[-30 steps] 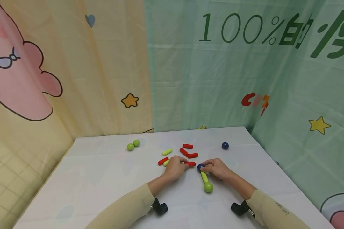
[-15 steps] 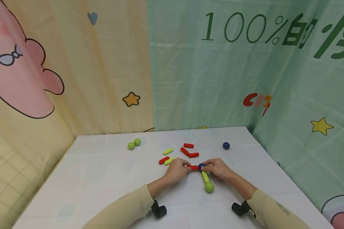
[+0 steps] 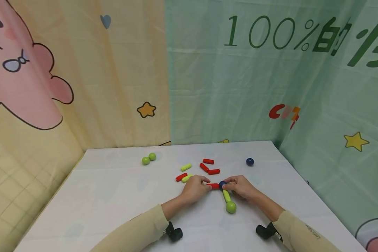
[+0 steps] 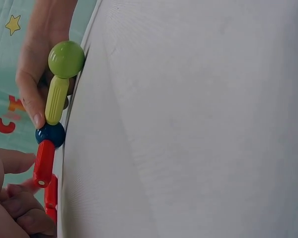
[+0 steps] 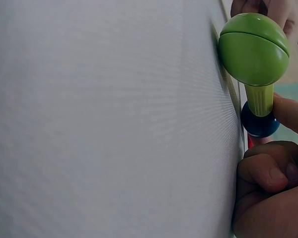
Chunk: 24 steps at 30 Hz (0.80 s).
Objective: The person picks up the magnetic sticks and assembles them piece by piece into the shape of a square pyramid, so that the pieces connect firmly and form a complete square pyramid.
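In the head view my left hand [image 3: 195, 189] holds a red grooved rod [image 3: 213, 186] between thumb and fingers. The rod's right end meets a dark blue ball [image 3: 222, 185], which my right hand [image 3: 242, 187] pinches. From that ball a yellow-green rod [image 3: 226, 196] runs toward me, ending in a larger green ball [image 3: 231, 207]. The left wrist view lines up the red rod [image 4: 43, 163], blue ball [image 4: 50, 134], yellow-green rod [image 4: 57, 99] and green ball [image 4: 66, 59]. In the right wrist view, the green ball [image 5: 254, 49] stands in front and hides part of the chain.
Beyond my hands lie several loose red rods [image 3: 209, 161] and two yellow-green rods [image 3: 186, 167]. Two green balls [image 3: 146, 160] sit at the back left of the white table [image 3: 113, 196], and another blue ball [image 3: 250, 161] at the back right. Printed curtains stand behind.
My left hand has brought the red rod rightward from a small gap to the blue ball, and the two now touch. The right hand keeps its pinch; the view has shifted slightly.
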Tool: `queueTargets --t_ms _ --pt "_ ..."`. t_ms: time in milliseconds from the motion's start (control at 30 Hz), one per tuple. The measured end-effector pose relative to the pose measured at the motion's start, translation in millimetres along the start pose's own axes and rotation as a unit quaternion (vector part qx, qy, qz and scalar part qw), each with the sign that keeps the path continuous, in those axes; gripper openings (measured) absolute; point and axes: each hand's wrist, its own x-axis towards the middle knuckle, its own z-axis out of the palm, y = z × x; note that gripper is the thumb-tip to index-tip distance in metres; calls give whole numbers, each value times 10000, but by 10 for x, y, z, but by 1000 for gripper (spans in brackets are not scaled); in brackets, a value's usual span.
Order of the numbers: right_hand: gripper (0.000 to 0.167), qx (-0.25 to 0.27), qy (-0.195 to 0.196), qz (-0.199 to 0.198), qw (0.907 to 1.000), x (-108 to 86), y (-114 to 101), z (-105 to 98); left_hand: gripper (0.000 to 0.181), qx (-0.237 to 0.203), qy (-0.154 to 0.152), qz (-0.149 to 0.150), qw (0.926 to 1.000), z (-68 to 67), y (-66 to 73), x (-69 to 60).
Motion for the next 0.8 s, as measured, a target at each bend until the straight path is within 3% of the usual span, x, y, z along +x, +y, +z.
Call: queueTargets --t_ms 200,433,667,800 --pt "39 -55 26 17 10000 7 5 15 26 -5 251 -22 9997 -111 -2 -62" --pt "42 -70 -25 5 10000 28 0 34 24 88 422 -100 9990 -384 -60 -194" --pt "40 -72 1 -11 10000 28 11 17 25 -417 728 84 9964 -718 -213 -230" --pt "40 -104 27 -15 9999 32 21 10 26 -625 1011 -53 9929 -874 -347 -217"
